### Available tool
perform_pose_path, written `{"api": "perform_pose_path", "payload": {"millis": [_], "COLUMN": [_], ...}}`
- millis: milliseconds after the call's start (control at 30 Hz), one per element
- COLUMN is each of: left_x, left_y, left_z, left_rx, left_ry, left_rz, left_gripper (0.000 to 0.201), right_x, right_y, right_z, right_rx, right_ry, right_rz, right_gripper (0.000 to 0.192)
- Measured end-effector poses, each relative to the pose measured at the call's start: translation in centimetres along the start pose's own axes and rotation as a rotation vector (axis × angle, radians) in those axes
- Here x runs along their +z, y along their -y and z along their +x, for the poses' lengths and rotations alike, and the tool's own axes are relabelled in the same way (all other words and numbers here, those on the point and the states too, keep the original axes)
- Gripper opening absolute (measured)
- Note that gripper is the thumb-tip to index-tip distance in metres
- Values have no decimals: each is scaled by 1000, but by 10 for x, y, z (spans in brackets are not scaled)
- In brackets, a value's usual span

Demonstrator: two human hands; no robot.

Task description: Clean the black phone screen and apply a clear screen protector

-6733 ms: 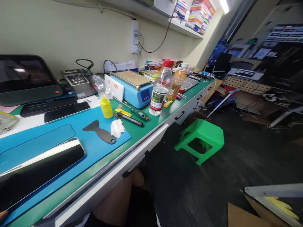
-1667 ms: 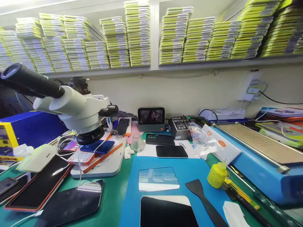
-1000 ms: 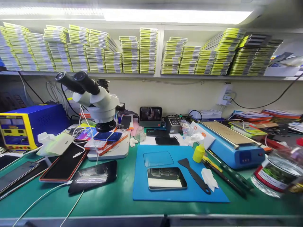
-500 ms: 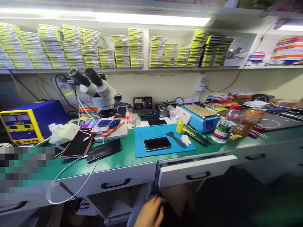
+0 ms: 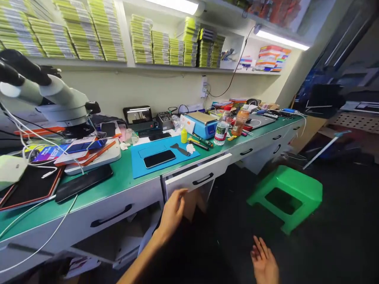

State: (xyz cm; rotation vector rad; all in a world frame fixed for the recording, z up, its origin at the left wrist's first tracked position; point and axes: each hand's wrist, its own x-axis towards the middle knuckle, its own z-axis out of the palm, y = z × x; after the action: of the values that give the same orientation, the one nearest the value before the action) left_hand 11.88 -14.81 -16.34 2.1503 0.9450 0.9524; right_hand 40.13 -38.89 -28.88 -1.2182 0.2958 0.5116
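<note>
A long green bench (image 5: 124, 182) runs along the wall under shelves (image 5: 89, 59) of yellow boxes. The left hand (image 5: 173, 211), fingers loose and empty, reaches just under the half-open drawer (image 5: 197, 178). The right hand (image 5: 265, 262) hangs open above the dark floor, near a green stool (image 5: 286, 195)

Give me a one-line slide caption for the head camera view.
Left hand reaches toward a part-open white drawer under a green phone-repair bench; right hand hangs open near a green stool.

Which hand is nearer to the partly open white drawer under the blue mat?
Left. The left hand reaches up just below the drawer front; the right hand hangs open, lower and further right.
</note>
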Motion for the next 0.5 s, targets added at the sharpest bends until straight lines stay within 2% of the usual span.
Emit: {"api": "perform_pose_path", "payload": {"millis": [100, 200, 500], "left_x": [-25, -38, -30], "left_y": [-12, -13, -4], "left_z": [10, 20, 23], "left_rx": [50, 63, 133], "left_ry": [-133, -223, -269], "left_rz": [147, 287, 476], "left_gripper": [35, 43, 35], "right_x": [22, 45, 100], "right_y": [19, 38, 97], "right_z": [-2, -14, -85], "right_rx": [-81, -149, -289], "right_ry": [56, 109, 218], "right_rz": [3, 7, 10], "right_gripper": [58, 55, 46]}}
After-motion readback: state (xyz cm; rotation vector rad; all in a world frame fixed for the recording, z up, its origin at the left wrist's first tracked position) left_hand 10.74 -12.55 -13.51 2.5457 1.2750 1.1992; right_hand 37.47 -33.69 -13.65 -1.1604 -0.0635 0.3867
